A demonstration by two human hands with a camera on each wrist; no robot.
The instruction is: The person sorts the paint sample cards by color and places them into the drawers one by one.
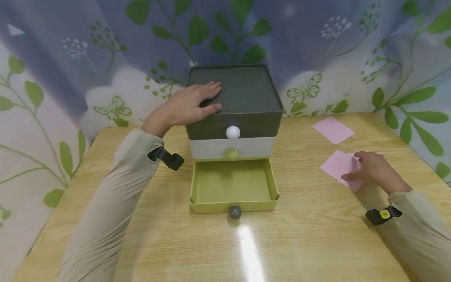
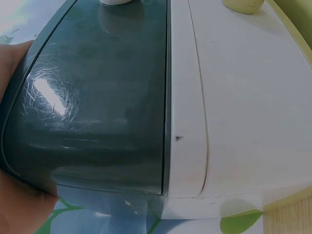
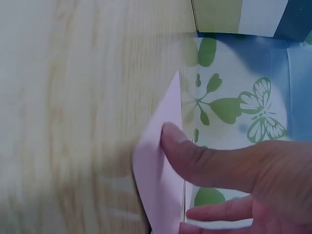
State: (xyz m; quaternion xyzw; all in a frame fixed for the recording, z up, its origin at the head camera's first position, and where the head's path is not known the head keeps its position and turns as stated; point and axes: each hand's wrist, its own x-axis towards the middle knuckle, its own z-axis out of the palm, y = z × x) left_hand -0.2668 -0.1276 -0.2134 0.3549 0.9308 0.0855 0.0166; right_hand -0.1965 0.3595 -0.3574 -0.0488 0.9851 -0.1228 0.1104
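A small drawer unit [image 1: 234, 125] stands in the middle of the table, dark grey on top, white in the middle and yellow-green at the bottom. My left hand [image 1: 192, 103] rests on its dark top with the fingers spread flat. The bottom drawer [image 1: 234, 206] is pulled out and holds nothing; a grey round knob [image 1: 235, 212] sits on its front. At the right, my right hand [image 1: 375, 170] holds a pink sheet of paper [image 1: 336, 166] between thumb and fingers. In the right wrist view the thumb lies on the sheet [image 3: 158, 161], and the fingertips are partly hidden.
Another pink sheet [image 1: 333, 130] lies on the table farther back. Behind the wooden table [image 1: 169, 243] hangs a leaf-patterned cloth [image 1: 310, 47]. A white knob [image 1: 233, 132] and a yellow-green knob [image 1: 231, 153] stick out from the two upper drawers.
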